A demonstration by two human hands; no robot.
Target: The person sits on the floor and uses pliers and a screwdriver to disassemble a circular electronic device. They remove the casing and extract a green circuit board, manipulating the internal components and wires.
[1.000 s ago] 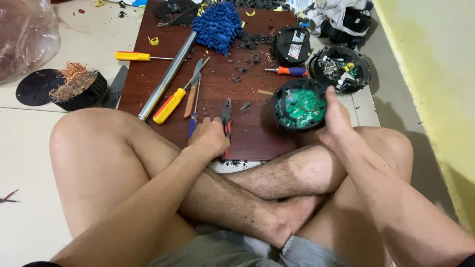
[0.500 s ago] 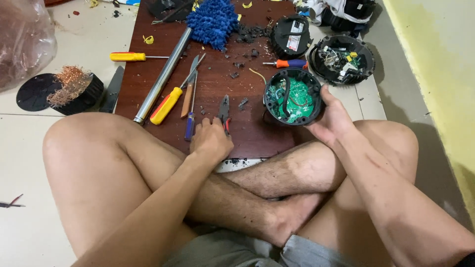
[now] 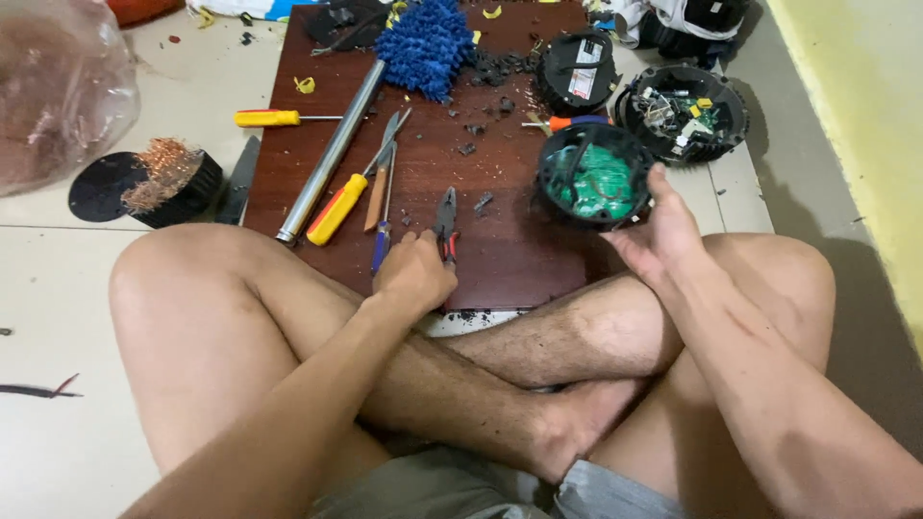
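While the right hand (image 3: pixel 663 235) grips a round black housing (image 3: pixel 594 175), the left hand (image 3: pixel 415 274) seemingly clasps metal pliers (image 3: pixel 446 216).

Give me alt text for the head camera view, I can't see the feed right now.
A person sitting cross-legged grips red-handled pliers with the left hand on a dark wooden board, while the right hand holds a round black housing with a green circuit board. Screwdrivers, a metal tube and a blue duster lie on the board.
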